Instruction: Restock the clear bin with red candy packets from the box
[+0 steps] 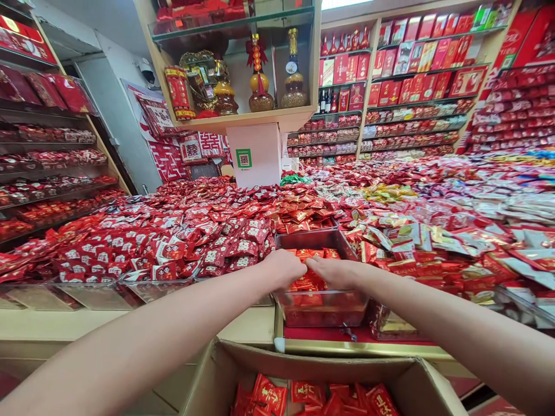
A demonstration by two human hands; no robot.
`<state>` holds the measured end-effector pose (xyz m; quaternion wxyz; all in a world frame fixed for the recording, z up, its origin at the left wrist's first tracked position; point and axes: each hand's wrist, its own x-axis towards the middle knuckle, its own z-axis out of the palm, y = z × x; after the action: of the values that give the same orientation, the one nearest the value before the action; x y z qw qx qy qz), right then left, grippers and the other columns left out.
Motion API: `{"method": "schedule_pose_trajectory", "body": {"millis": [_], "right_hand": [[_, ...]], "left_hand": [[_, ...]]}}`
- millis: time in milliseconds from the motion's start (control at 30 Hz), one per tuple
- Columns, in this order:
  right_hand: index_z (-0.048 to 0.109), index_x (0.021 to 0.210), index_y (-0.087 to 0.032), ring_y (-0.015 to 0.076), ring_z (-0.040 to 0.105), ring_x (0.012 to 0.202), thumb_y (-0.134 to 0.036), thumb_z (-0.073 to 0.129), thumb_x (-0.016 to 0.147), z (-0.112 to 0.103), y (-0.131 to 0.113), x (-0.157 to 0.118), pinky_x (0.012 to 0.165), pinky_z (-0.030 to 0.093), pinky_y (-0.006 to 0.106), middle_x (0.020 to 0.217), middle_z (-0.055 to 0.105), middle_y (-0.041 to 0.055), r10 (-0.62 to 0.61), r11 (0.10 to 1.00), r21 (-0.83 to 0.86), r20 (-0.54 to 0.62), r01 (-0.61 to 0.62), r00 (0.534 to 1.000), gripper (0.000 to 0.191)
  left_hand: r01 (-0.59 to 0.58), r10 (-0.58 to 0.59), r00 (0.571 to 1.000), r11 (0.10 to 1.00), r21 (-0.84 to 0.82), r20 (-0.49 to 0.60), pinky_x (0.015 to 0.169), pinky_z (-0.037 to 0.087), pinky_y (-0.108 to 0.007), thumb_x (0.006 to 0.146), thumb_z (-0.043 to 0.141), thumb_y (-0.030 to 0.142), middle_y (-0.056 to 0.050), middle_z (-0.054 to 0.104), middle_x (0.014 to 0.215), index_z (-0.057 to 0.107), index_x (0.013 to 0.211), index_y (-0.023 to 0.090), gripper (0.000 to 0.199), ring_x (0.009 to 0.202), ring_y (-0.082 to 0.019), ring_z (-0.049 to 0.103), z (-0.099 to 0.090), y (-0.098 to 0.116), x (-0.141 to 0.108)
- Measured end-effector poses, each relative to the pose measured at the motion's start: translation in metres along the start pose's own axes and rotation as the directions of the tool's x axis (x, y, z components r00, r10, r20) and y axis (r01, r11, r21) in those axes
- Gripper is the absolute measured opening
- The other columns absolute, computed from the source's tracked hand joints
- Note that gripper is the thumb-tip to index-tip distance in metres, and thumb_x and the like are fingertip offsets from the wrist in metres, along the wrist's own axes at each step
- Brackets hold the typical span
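Observation:
Both my hands are inside a clear plastic bin point(325, 309) that holds small shiny red packets point(313, 297). My left hand point(287, 270) is curled closed at the bin's left side, knuckles up, against the packets. From the right comes my right hand point(332, 273), its fingers drawn together on packets, with its tips almost meeting the left hand. The undersides of both hands are hidden, so how many packets they grip does not show. Below, at the bottom of the view, an open cardboard box point(321, 365) contains more red packets point(307, 393) with gold lettering.
Bins heaped with wrapped packets point(165, 251) flank mine on the left, and white-and-red packets point(416, 237) lie to the right. A shelf cabinet point(243, 124) with gourd-shaped bottles overhangs the display. Stocked shelves point(411, 110) line the back wall. A counter edge point(359, 348) runs behind the box.

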<state>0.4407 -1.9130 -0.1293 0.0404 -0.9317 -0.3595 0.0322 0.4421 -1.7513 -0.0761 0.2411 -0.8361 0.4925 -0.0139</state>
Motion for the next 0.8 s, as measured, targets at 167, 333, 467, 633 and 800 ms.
{"method": "schedule_pose_trajectory", "body": {"millis": [167, 333, 467, 633, 800], "right_hand": [[0.041, 0.104, -0.011, 0.0232, 0.053, 0.087, -0.022, 0.055, 0.063, 0.005, 0.003, 0.004, 0.074, 0.043, 0.033, 0.096, 0.052, 0.0139, -0.007, 1.000, -0.025, -0.029, 0.006, 1.000, 0.045], [0.042, 0.103, -0.012, 0.0243, 0.053, 0.086, -0.029, 0.061, 0.057, 0.003, 0.008, 0.003, 0.072, 0.043, 0.032, 0.096, 0.052, 0.0135, 0.059, 0.998, 0.024, -0.040, -0.058, 0.997, 0.053], [0.046, 0.097, -0.013, 0.0246, 0.053, 0.085, -0.030, 0.061, 0.057, 0.000, 0.004, -0.001, 0.072, 0.043, 0.032, 0.094, 0.053, 0.0131, 0.102, 0.994, 0.028, -0.033, -0.101, 0.994, 0.046], [0.046, 0.099, -0.012, 0.0244, 0.053, 0.086, -0.030, 0.061, 0.056, -0.001, 0.001, -0.004, 0.073, 0.043, 0.032, 0.096, 0.052, 0.0140, 0.118, 0.992, 0.057, -0.038, -0.116, 0.992, 0.049], [0.043, 0.104, -0.012, 0.0234, 0.050, 0.092, -0.030, 0.061, 0.056, -0.011, -0.002, -0.009, 0.078, 0.041, 0.032, 0.104, 0.050, 0.0141, 0.096, 0.987, 0.128, -0.015, -0.093, 0.995, 0.054]], "left_hand": [[0.037, -0.037, 0.999, 0.999, 0.005, 0.006, 0.057, 0.049, -0.036, 0.062, 0.063, 0.035, -0.012, 0.065, 0.072, 0.061, 0.077, 0.014, 0.026, 0.068, -0.028, 0.062, 0.000, 0.001, 0.000], [0.056, -0.056, 0.998, 0.998, 0.008, 0.002, 0.058, 0.048, -0.035, 0.067, 0.059, 0.031, -0.012, 0.065, 0.074, 0.060, 0.083, 0.014, 0.024, 0.070, -0.027, 0.062, -0.002, 0.002, -0.002], [0.057, -0.057, 0.998, 0.998, 0.002, -0.004, 0.059, 0.048, -0.035, 0.067, 0.057, 0.046, -0.014, 0.065, 0.076, 0.058, 0.089, 0.015, 0.037, 0.073, -0.027, 0.062, 0.000, 0.002, -0.003], [0.037, -0.037, 0.999, 0.999, -0.012, 0.003, 0.059, 0.048, -0.038, 0.067, 0.056, 0.047, -0.013, 0.066, 0.075, 0.059, 0.087, 0.016, 0.037, 0.072, -0.029, 0.062, 0.000, 0.003, -0.002], [0.064, -0.064, 0.998, 0.998, -0.015, 0.008, 0.056, 0.048, -0.038, 0.075, 0.050, 0.039, -0.014, 0.066, 0.071, 0.059, 0.088, 0.015, 0.029, 0.071, -0.029, 0.063, -0.002, 0.006, -0.003]]}}
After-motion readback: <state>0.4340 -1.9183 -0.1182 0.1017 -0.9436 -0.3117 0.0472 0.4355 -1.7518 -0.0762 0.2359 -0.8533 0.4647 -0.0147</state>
